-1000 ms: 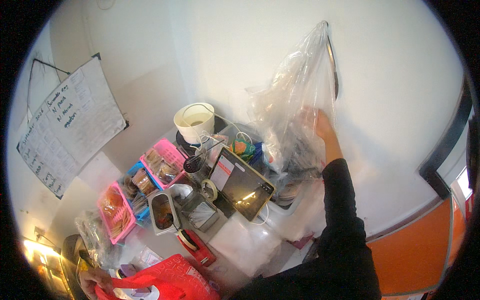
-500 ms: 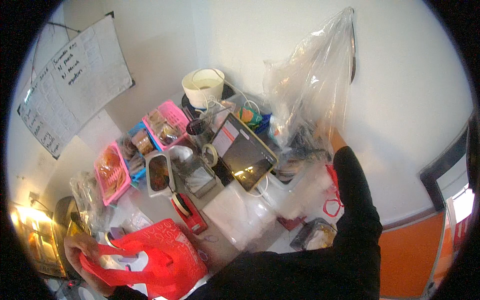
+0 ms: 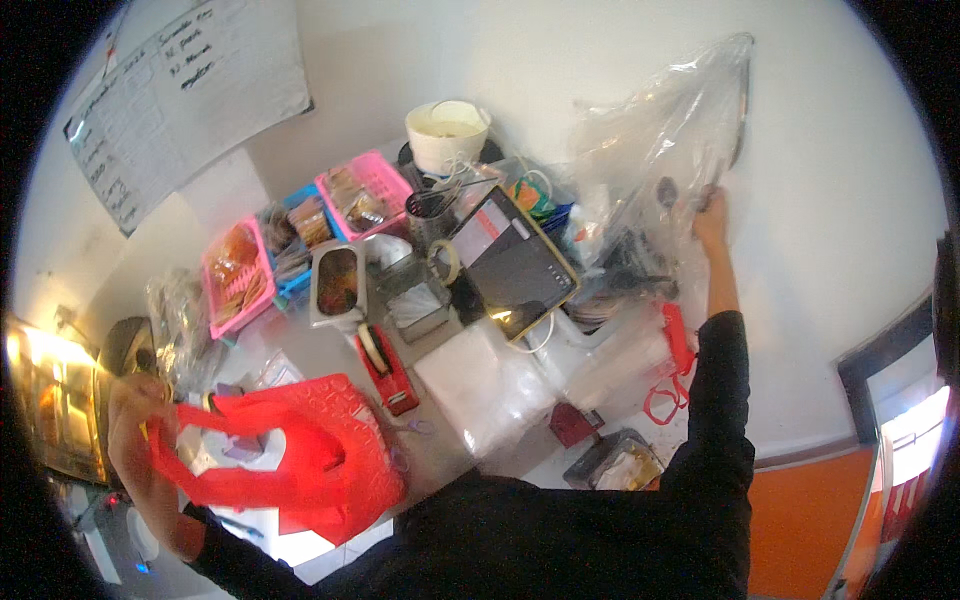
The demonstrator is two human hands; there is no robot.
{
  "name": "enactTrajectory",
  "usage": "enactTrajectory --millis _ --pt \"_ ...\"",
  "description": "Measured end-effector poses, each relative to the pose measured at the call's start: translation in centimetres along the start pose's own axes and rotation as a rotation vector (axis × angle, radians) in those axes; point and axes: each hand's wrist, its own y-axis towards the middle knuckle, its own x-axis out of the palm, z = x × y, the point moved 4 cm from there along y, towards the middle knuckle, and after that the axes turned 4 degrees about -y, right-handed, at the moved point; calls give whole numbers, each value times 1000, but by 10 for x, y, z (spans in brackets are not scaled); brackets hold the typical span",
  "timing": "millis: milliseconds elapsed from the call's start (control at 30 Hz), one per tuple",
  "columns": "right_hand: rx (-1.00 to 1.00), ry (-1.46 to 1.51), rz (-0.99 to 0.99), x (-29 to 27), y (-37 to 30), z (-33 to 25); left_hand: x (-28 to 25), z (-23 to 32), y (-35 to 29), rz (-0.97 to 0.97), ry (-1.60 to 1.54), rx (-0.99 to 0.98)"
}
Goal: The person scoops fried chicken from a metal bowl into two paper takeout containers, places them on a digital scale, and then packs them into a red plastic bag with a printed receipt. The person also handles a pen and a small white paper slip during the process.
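Observation:
My left hand (image 3: pixel 142 440), blurred, is closed around the handles of a red fabric carry bag (image 3: pixel 340 430). The bag hangs open at the left front, with a white and purple thing partly showing in its mouth. My right hand (image 3: pixel 710 218) is raised beside the wall, fingers closed on a slim dark utensil (image 3: pixel 717 175), possibly a spoon. A dark oval shape (image 3: pixel 668 190) shows next to it, against the clear plastic bag (image 3: pixel 640 150) that hangs on the wall. How the plastic lies around my right fingers is unclear.
A tablet (image 3: pixel 515 265) leans on the table beside a red tape dispenser (image 3: pixel 385 370). Pink baskets (image 3: pixel 240 280) with packets, a metal tray (image 3: pixel 340 290) and a white pot (image 3: pixel 448 135) stand behind. Clear plastic sheets (image 3: pixel 485 385) and a clear food box (image 3: pixel 615 462) lie nearer.
My right hand has risen out from among the clear plastic and now grips a slim dark utensil. My left hand has lifted the red bag's handles slightly; the whole view has shifted.

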Motion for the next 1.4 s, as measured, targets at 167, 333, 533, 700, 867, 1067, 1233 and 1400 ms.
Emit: enactTrajectory --millis 167,333,533,700,867,1067,1233,1400 --pt "120 209 141 -46 2 -25 -21 -6 -6 -63 202 -115" --pt "4 527 528 -111 -7 -145 -59 -8 -25 27 -112 -56" --pt "231 1163 9 -88 -144 -406 -37 -27 -42 -15 -596 -4" --pt "-215 1629 -1200 -20 -249 -534 -58 -31 -50 118 -618 31" --pt "-485 752 -1291 44 -306 -512 -79 -56 -66 106 -632 45" --pt "-1011 93 -1046 46 -331 -501 -91 -70 -77 88 -623 24" --pt "-893 -95 -1590 45 -319 -494 -97 -77 -89 118 -628 15" --pt "-1214 -292 -1707 13 -338 -466 -103 -76 -97 3 -508 49"
